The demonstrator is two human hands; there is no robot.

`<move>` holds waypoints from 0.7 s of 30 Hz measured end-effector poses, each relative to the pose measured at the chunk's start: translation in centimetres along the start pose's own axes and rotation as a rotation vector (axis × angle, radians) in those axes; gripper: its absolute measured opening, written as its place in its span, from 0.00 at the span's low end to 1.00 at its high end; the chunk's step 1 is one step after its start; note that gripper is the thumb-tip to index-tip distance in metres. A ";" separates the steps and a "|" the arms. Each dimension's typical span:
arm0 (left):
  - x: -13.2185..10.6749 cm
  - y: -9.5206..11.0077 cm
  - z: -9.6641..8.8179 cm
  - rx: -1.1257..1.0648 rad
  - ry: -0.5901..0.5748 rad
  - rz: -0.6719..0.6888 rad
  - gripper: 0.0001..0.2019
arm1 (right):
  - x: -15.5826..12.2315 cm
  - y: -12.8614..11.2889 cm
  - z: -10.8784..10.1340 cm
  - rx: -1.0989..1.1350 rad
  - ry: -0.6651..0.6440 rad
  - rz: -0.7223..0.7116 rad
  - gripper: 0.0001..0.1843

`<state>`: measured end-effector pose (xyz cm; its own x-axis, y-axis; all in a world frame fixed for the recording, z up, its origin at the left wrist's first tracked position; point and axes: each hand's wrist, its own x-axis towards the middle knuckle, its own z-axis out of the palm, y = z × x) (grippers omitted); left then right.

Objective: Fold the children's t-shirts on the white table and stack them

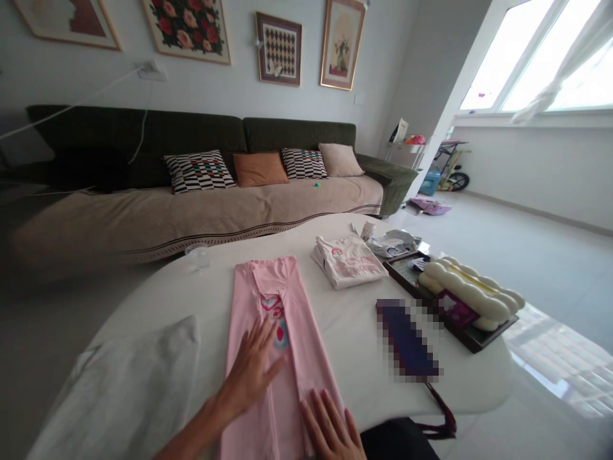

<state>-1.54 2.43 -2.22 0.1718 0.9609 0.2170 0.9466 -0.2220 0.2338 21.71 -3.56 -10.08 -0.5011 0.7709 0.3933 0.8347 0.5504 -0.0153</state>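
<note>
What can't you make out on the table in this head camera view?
Blurred: the dark blue object, pixelated in the head view, so its kind is unclear.
Hidden: part of the print on the pink folded shirt, covered by the left hand.
Cut off: the shirt's lower end and the wrist of the right hand, by the view's bottom edge.
Too small: the lettering on the folded white T-shirt.

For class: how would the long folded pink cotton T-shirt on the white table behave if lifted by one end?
It would probably droop, since the pink cotton T-shirt lies flat in soft folds. It looks light and thin. Its folds may slide open once released, as the open left hand and right hand seem to press them down.
</note>
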 end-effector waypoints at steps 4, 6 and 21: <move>-10.1 1.4 1.8 0.127 0.019 0.210 0.38 | 0.7 0.2 -2.2 0.010 -0.107 -0.110 0.41; -11.8 1.8 1.9 0.168 0.010 0.210 0.37 | 1.1 -0.1 -3.6 0.022 -0.146 -0.100 0.43; -17.0 3.3 -1.4 0.041 -0.324 0.072 0.49 | -0.6 -2.2 -11.0 0.395 -0.291 -0.118 0.25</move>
<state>-1.73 -14.87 -3.83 0.3105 0.9470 -0.0825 0.9379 -0.2911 0.1886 22.68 -8.75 -0.19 -0.6771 0.7222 0.1416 0.6461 0.6755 -0.3554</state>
